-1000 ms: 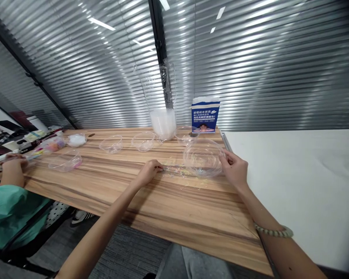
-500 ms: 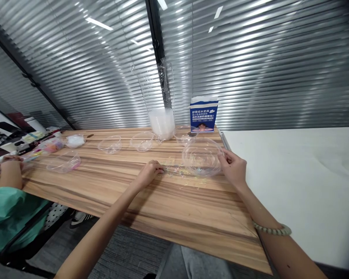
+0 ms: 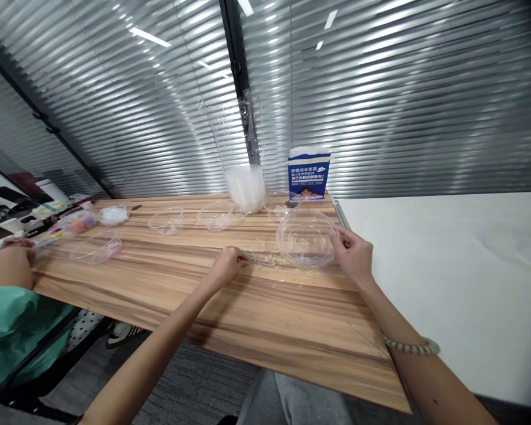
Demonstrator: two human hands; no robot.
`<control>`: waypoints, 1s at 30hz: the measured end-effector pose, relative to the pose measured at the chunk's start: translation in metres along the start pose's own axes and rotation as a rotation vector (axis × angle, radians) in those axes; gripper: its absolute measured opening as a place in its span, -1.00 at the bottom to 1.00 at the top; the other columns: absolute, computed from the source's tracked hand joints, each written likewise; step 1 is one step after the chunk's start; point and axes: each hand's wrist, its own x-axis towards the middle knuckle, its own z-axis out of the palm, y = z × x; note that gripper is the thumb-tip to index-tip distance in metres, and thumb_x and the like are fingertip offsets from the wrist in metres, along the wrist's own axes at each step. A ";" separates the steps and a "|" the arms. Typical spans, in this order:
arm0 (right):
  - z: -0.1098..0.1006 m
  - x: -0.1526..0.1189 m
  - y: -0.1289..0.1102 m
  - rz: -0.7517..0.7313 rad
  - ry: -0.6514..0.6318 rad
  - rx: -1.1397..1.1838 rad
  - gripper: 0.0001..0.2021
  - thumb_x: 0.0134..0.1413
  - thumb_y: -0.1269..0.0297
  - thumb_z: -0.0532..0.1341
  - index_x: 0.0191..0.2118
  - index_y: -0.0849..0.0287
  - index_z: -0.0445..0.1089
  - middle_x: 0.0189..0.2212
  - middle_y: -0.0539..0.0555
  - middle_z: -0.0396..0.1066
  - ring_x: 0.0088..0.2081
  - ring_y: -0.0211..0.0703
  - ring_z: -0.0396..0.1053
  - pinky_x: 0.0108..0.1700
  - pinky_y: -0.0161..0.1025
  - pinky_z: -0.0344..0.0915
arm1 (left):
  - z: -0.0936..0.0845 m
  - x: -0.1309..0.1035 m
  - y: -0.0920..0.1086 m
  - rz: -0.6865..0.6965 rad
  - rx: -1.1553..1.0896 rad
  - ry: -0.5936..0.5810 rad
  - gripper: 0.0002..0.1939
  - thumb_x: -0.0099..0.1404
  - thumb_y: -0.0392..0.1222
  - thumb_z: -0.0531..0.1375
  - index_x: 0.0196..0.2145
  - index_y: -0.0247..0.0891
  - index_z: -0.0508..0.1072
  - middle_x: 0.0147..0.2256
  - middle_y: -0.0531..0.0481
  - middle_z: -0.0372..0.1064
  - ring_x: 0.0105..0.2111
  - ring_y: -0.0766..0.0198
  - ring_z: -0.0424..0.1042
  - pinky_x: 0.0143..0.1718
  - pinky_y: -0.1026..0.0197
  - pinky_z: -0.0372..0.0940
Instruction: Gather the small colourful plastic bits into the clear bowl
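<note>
Iridescent film (image 3: 269, 258), seemingly clamped in the left grip (image 3: 228, 263), extends sideways; right grip (image 3: 354, 254) clamps a clear bowl (image 3: 306, 241).

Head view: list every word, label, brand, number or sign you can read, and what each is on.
Blue paper bag, top line: "即使成本更高"
Same bag, second line: "小生依然坚持", after a first character too unclear to confirm.
Same bag, third line: "用巴氏鲜奶做面包!"
Same bag, small print below: too small to read.
White bottle, far left: no readable text.
Clear plastic bowl in the right hand: no readable text.
</note>
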 end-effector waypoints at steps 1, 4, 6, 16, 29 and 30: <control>0.000 0.000 0.000 -0.002 0.004 0.001 -0.63 -0.03 0.15 0.14 -0.21 0.29 0.53 -0.69 -0.09 0.09 -0.61 -0.33 0.03 -0.47 -0.32 0.08 | -0.001 0.001 0.003 -0.018 0.016 -0.016 -0.83 0.14 -0.33 0.17 -0.38 -0.26 0.59 -0.41 -0.08 0.51 -0.36 0.18 0.43 -0.31 0.24 0.23; 0.001 0.001 0.000 -0.001 0.013 0.004 -0.62 -0.03 0.15 0.14 -0.20 0.30 0.53 -0.70 -0.11 0.06 -0.62 -0.34 0.01 -0.48 -0.32 0.07 | -0.006 0.004 0.010 -0.043 0.091 -0.064 -0.82 0.13 -0.36 0.16 -0.39 -0.27 0.58 -0.40 -0.11 0.51 -0.32 0.15 0.44 -0.32 0.24 0.22; 0.001 0.001 0.000 -0.005 0.012 0.004 -0.62 -0.03 0.15 0.14 -0.20 0.30 0.53 -0.71 -0.11 0.05 -0.62 -0.34 0.01 -0.48 -0.32 0.07 | -0.007 0.006 0.012 -0.028 0.140 -0.091 -0.82 0.12 -0.39 0.15 -0.42 -0.28 0.56 -0.40 -0.12 0.50 -0.31 0.13 0.44 -0.33 0.23 0.22; 0.001 0.001 -0.001 -0.019 0.010 0.008 -0.61 -0.04 0.15 0.12 -0.21 0.31 0.53 -0.70 -0.08 0.12 -0.61 -0.32 0.03 -0.48 -0.31 0.08 | -0.001 0.013 -0.010 0.140 0.134 -0.079 -0.88 0.20 -0.37 0.10 -0.40 -0.30 0.44 -0.32 -0.11 0.40 -0.23 0.18 0.38 -0.18 0.23 0.23; -0.001 -0.003 -0.010 -0.008 -0.010 0.063 -0.62 -0.02 0.15 0.14 -0.19 0.31 0.52 -0.69 -0.09 0.09 -0.60 -0.33 0.00 -0.49 -0.31 0.06 | -0.027 0.019 0.074 0.553 -0.221 0.306 -0.88 0.30 -0.29 0.07 -0.37 -0.28 0.39 -0.38 -0.01 0.41 -0.34 0.29 0.36 -0.26 0.24 0.24; -0.001 -0.004 -0.010 -0.002 -0.016 0.077 -0.61 -0.02 0.14 0.15 -0.18 0.32 0.52 -0.69 -0.09 0.10 -0.59 -0.33 0.01 -0.49 -0.31 0.06 | -0.026 0.022 0.083 0.625 -0.173 0.319 -0.85 0.32 -0.26 0.07 -0.37 -0.28 0.41 -0.37 -0.03 0.42 -0.32 0.28 0.36 -0.24 0.22 0.24</control>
